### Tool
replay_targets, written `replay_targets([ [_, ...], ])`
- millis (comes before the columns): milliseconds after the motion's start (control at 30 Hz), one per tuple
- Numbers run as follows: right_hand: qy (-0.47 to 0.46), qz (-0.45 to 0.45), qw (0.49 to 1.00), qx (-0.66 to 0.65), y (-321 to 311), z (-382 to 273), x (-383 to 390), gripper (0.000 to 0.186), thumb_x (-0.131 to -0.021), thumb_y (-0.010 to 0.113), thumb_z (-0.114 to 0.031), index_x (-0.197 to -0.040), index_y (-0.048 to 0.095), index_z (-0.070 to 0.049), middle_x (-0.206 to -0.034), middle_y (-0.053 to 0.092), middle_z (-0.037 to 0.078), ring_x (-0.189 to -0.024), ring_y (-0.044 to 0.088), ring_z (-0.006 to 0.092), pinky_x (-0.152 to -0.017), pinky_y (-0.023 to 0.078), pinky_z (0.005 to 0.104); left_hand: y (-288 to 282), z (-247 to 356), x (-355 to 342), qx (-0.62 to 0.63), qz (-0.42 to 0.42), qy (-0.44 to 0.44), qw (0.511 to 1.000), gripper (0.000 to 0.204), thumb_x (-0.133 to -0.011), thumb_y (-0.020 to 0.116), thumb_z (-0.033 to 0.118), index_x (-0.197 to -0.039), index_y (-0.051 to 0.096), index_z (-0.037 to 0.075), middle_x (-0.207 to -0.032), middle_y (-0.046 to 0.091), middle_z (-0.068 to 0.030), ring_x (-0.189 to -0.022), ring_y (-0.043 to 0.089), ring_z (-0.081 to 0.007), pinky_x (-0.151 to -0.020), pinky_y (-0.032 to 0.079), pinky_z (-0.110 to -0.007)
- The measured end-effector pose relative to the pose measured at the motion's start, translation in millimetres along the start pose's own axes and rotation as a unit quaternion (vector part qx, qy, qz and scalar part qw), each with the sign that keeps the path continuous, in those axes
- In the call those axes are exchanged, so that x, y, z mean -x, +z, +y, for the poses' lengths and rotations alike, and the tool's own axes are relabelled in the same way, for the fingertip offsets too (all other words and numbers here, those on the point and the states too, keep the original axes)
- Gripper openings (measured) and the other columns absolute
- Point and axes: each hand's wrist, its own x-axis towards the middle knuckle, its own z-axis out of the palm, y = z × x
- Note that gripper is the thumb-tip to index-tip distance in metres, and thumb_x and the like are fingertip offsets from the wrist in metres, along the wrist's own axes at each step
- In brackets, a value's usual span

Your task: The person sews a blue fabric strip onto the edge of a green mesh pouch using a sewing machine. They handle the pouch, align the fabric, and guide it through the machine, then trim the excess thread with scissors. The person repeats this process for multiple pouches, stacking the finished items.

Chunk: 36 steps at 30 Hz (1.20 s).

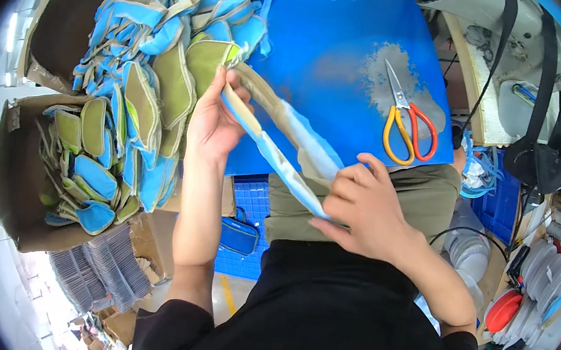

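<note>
A sewn fabric piece (307, 135) in blue, white and olive-beige is stretched between my two hands, its two long sides forming a narrow opening. My left hand (219, 114) pinches its far end between thumb and fingers, close beside an olive mesh piece on the pile. At the near end, my right hand (364, 205) grips the piece with bent fingers, above my lap. Scissors (403, 120) with one yellow and one red handle lie on the blue table (311, 23), to the right of the held piece, blades pointing away from me.
A heap of blue and olive sewn pieces (145, 38) covers the table's left side. Beside it, a cardboard box (16, 214) holds more of them. Another box (59, 18) stands behind. At right are a sewing machine (518, 36), a hanging black strap (546, 81) and tape rolls (546, 274).
</note>
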Motion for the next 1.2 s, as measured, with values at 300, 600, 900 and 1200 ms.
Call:
replay_targets([
  [300,-0.016,0.061,0.998,0.006,-23.5,-16.0,18.8,0.017,-0.079,0.081,-0.023,-0.088,0.070,-0.014,-0.111,0.066,-0.002,-0.132,0.053,0.0246,-0.099,0.037,0.0457,12.5,7.3,-2.3,-0.040,-0.016,0.031,0.999,0.040,-0.104,0.062,0.017,-0.139,0.056,0.001,-0.118,0.074,-0.0086,-0.107,0.071,-0.0175,-0.099,0.056,-0.036],
  [600,0.043,0.102,0.992,-0.066,-19.4,-8.8,22.7,0.015,-0.083,0.078,-0.022,-0.086,0.071,-0.010,-0.095,0.066,0.002,-0.111,0.060,0.0266,-0.096,0.037,0.0464,22.5,-6.8,7.1,0.006,-0.078,0.054,0.995,0.055,-0.107,0.053,0.029,-0.149,0.044,-0.004,-0.147,0.057,-0.0165,-0.136,0.054,-0.0266,-0.113,0.045,-0.045],
  [900,0.070,0.196,0.970,-0.122,-6.9,3.9,-27.1,0.015,-0.087,0.074,-0.020,-0.084,0.069,-0.006,-0.086,0.066,0.009,-0.087,0.062,0.0300,-0.084,0.043,0.0449,46.9,-105.0,63.5,-0.143,-0.177,0.004,0.974,0.067,-0.105,0.047,0.053,-0.149,0.047,0.003,-0.153,0.049,-0.0222,-0.143,0.044,-0.0409,-0.118,0.034,-0.054],
  [1200,0.169,0.191,0.913,-0.319,-10.7,-2.5,-29.7,0.018,-0.085,0.081,-0.012,-0.089,0.068,0.001,-0.076,0.061,0.007,-0.066,0.055,0.0125,-0.059,0.040,0.0305,65.0,-80.9,57.4,-0.241,-0.102,0.135,0.956,0.055,-0.107,0.053,0.042,-0.148,0.049,0.006,-0.137,0.063,-0.0214,-0.126,0.061,-0.0383,-0.103,0.050,-0.051],
])
